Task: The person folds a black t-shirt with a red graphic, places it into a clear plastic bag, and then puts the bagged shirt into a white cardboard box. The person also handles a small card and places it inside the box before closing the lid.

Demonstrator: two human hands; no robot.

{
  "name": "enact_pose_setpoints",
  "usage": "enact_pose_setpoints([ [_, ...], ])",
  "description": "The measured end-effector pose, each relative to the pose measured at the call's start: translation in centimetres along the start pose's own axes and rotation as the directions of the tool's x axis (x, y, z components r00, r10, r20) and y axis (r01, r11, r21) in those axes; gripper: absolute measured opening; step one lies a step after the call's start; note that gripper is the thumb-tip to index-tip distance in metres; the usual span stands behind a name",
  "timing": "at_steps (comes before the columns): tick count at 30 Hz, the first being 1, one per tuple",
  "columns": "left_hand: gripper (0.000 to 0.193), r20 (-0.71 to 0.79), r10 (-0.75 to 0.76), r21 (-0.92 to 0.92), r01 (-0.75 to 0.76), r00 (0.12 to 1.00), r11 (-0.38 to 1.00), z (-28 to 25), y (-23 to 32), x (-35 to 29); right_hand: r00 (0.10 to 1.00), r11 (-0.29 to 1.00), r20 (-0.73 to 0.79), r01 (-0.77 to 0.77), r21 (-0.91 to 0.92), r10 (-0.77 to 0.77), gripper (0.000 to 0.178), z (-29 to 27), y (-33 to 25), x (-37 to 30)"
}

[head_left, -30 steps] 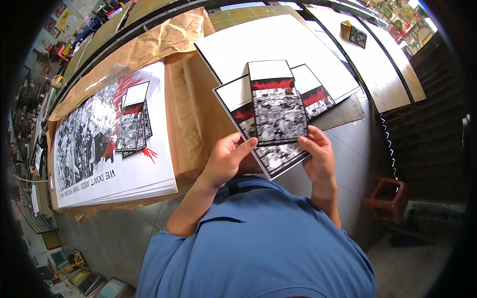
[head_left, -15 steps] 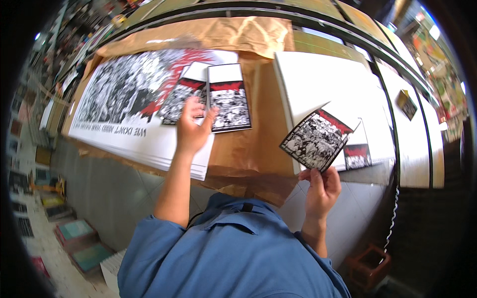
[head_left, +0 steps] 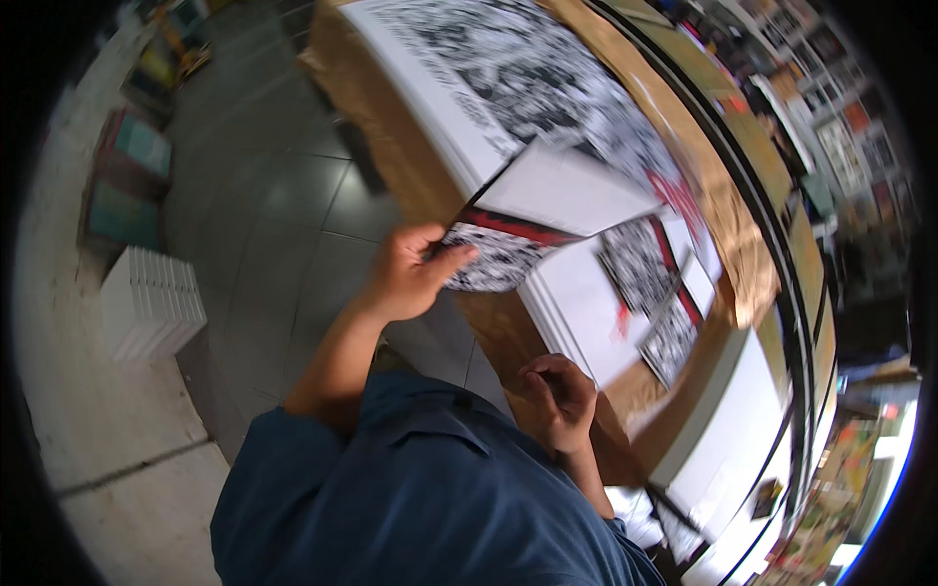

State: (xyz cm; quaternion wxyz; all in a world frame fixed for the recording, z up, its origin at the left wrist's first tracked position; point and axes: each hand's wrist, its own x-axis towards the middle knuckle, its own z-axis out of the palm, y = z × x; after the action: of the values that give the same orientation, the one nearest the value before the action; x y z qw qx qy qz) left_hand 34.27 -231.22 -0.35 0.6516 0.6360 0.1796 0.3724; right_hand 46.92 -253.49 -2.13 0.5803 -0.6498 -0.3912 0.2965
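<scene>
My left hand (head_left: 415, 273) grips a folded printed sheet (head_left: 508, 244) by its edge, thumb on top. The sheet has a white panel, a red band and a black-and-white picture; it is held above the near side of a stack of large printed sheets (head_left: 445, 132). My right hand (head_left: 559, 400) hovers by the stack's near edge, fingers curled in towards the thumb, with nothing visible in them. Farther right on the stack lie two smaller printed pieces, one card (head_left: 640, 264) and another card (head_left: 672, 337), both with red bands and black-and-white pictures.
Brown wrapping paper (head_left: 391, 166) lies under the stack. A white block of paper (head_left: 718, 439) stands to the right. Dark rails (head_left: 728, 127) run along the table's far side. White stacked blocks (head_left: 151, 303) sit on the floor ledge at left, beside grey tiles.
The folded sheet has passed from my right hand to my left and moved over the large prints. The view has swung to the left. My right hand has come away from the sheet.
</scene>
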Motion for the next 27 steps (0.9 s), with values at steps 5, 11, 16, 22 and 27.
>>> enact_pose_setpoints([
  [5,0.01,-0.371,0.065,0.498,0.14,0.926,0.856,-15.4,0.6,-1.0,0.953,0.976,0.285,0.148,-0.158,-0.098,0.012,10.9,1.8,10.3],
  [11,0.021,-0.338,-0.252,0.476,0.396,0.907,0.786,-28.9,-2.1,-2.3,0.83,0.988,0.558,0.064,-0.141,0.026,0.036,27.6,5.9,22.3],
  [16,0.014,-0.273,-0.239,0.321,0.322,0.932,0.89,-35.2,-3.5,0.3,0.548,0.84,0.677,0.504,0.201,-0.491,0.037,37.6,7.7,30.6],
  [22,0.047,-0.411,-0.213,0.612,0.442,0.886,0.656,-51.9,-6.1,9.7,0.819,0.966,0.541,-0.256,0.041,0.194,0.021,45.7,10.1,42.3],
  [27,0.053,-0.663,-0.381,0.442,0.748,0.644,0.494,-70.6,-12.2,16.9,0.902,0.963,0.339,-0.261,-0.063,0.266,0.017,53.9,8.8,57.2],
])
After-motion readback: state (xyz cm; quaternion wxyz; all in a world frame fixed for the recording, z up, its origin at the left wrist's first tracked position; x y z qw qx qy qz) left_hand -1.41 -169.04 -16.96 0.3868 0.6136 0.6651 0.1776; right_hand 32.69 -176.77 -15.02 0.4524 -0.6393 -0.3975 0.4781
